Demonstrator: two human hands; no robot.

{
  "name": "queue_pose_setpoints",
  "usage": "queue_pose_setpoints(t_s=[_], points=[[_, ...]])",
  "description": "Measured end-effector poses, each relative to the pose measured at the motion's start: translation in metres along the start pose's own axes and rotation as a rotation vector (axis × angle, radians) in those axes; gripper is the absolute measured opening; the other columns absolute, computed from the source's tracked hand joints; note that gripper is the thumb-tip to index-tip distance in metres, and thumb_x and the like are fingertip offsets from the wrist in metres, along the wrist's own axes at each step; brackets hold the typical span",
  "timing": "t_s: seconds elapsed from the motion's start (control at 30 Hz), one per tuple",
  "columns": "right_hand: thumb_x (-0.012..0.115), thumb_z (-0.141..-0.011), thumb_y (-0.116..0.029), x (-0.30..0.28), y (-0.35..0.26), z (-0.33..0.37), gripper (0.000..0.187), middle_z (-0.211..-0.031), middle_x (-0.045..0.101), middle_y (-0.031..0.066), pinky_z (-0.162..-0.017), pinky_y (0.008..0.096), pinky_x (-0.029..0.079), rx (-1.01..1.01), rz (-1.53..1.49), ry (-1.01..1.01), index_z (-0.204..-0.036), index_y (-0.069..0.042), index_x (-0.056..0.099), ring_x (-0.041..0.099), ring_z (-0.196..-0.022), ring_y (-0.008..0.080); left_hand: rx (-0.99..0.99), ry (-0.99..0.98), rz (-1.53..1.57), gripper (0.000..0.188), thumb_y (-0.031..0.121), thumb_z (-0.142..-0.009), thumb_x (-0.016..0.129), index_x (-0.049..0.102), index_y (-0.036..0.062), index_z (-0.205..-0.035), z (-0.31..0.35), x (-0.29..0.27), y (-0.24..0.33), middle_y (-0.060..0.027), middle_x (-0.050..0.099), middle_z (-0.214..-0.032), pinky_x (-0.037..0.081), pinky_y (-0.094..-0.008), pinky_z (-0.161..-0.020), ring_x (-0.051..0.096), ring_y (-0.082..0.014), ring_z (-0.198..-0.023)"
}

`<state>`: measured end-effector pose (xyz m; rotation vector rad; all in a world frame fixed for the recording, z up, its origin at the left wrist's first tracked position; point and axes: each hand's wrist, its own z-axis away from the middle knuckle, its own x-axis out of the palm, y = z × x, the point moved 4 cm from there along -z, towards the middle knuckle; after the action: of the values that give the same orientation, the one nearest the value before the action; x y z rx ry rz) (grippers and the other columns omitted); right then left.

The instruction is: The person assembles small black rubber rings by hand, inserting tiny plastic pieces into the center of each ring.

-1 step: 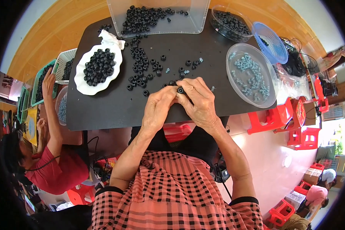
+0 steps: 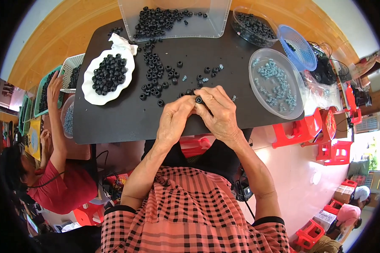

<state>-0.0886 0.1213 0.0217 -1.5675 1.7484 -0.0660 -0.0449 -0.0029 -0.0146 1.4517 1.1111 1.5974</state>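
Note:
My right hand [image 2: 219, 114] is closed, with a small round black piece with a hole [image 2: 199, 100] between its thumb and fingers. Pressed up against it, my left hand [image 2: 173, 119] has its fingers pinched together; what they grip is hidden. Just beyond my fingertips lie loose black pieces of the same kind [image 2: 153, 72], strewn over the dark table [image 2: 114, 126]. A few pale blue coiled springs [image 2: 184, 78] lie among them. More springs fill part of a round clear tray [image 2: 256, 86] on the right, and black pieces are heaped on a white scalloped plate [image 2: 88, 86] at left.
At the far edge stand a clear bin [image 2: 207, 33] and a clear bowl [image 2: 254, 41], both with black pieces. A blue basket [image 2: 307, 55] sits at the right edge. On the left, a co-worker's hand [image 2: 55, 86] reaches over green baskets [image 2: 39, 110]. Red stools [image 2: 302, 128] stand at right.
The co-worker's raised hand at the left has shifted slightly. My own hands and the things on the table show no visible change.

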Motion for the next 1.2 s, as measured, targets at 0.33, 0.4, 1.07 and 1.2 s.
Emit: queue_pose_setpoints(t_s=[0.33, 0.4, 1.07, 1.2], points=[[0.070, -0.070, 0.003, -0.001, 0.000, -0.004, 0.030, -0.094, 0.062, 0.0142, -0.072, 0.0369, 0.049, -0.032, -0.015, -0.037, -0.100, 0.005, 0.063, 0.058, -0.080, 0.0283, 0.019, 0.014, -0.097, 0.025, 0.015, -0.097, 0.047, 0.055, -0.0017, -0.079, -0.004, 0.002, 0.001, 0.0053, 0.047, -0.072, 0.037, -0.0214, -0.062, 0.040, -0.0030, -0.069], [0.070, -0.071, 0.002, -0.003, -0.001, -0.006, 0.031, -0.094, 0.062, 0.0142, -0.072, 0.0372, 0.049, -0.012, -0.007, -0.035, -0.100, 0.005, 0.062, 0.058, -0.080, 0.0287, -0.028, 0.032, -0.108, 0.025, 0.016, -0.096, 0.048, 0.055, -0.0008, -0.079, -0.004, 0.003, 0.003, 0.0061, 0.045, -0.070, 0.034, -0.0213, -0.059, 0.038, -0.0027, -0.067], [0.062, -0.082, -0.012, -0.062, 0.050, -0.068, 0.016, -0.075, 0.057, 0.0113, -0.062, 0.0327, 0.047, 0.223, 0.069, -0.034, -0.096, -0.004, 0.062, 0.058, -0.066, 0.0228, 0.129, 0.034, -0.577, 0.027, 0.017, -0.096, 0.050, 0.062, -0.0050, -0.085, 0.009, -0.005, 0.027, -0.0090, 0.064, -0.081, 0.044, -0.0251, -0.063, 0.058, -0.0134, -0.072], [0.066, -0.082, -0.011, -0.111, 0.143, -0.117, 0.014, -0.061, 0.056, 0.0090, -0.052, 0.0286, 0.042, 0.390, 0.162, 0.230, -0.091, 0.000, 0.066, 0.051, -0.051, 0.0139, 0.151, 0.006, -0.525, 0.027, 0.018, -0.096, 0.051, 0.063, -0.0045, -0.087, 0.005, -0.002, 0.026, -0.0086, 0.065, -0.083, 0.043, -0.0248, -0.060, 0.057, -0.0111, -0.069]])
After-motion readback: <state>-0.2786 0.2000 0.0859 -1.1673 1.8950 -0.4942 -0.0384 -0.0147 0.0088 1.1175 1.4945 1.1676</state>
